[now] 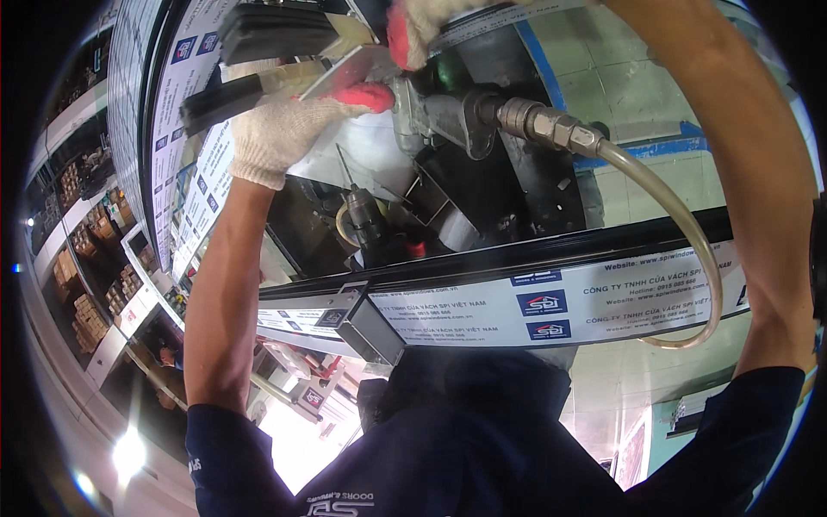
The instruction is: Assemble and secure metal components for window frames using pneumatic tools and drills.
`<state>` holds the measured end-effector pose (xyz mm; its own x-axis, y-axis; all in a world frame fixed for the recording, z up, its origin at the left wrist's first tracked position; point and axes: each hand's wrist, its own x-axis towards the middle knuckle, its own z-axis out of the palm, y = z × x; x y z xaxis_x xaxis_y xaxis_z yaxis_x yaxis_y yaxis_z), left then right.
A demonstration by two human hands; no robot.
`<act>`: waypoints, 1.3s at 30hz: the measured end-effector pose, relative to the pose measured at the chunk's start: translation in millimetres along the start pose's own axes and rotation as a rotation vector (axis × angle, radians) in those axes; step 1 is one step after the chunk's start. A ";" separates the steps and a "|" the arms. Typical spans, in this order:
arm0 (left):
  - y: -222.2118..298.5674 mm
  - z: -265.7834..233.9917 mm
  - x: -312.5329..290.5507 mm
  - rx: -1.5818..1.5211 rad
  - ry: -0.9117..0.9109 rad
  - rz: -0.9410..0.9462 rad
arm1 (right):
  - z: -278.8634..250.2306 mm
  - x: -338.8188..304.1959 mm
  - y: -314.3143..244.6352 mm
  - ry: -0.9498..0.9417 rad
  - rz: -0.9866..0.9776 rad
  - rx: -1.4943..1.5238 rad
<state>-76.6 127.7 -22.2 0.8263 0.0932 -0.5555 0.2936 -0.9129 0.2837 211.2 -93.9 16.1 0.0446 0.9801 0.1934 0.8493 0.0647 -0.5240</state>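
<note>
My left hand (284, 138), in a knitted glove with red fingertips, is closed around a piece with dark bar-like ends (276, 39) and a flat metal plate (340, 73). Its thumb presses along the plate. My right hand (422, 30), gloved alike, has curled fingers at the top edge, beside the same piece; what it grips is hidden. Just below the hands is a grey air tool (448, 116), its metal coupling (547, 125) joined to a clear hose (663, 194). The tool's exact kind does not show.
A long film-wrapped frame profile (482, 310) crosses in front of me, with a metal end piece (370, 323) on it. A drill (366, 215) with its bit pointing up stands inside the frame. Wrapped profiles (185, 86) run along the left. Shelves with stacked goods (86, 293) lie beyond.
</note>
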 end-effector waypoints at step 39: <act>31.9 -4.5 13.7 0.106 0.598 0.433 | 3.7 -16.1 -2.4 0.175 0.086 0.161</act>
<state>-53.8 101.6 -17.3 0.9869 -0.1111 0.1173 -0.1407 -0.9476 0.2868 206.5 -109.1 11.2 0.2159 0.9367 0.2755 0.7440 0.0249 -0.6677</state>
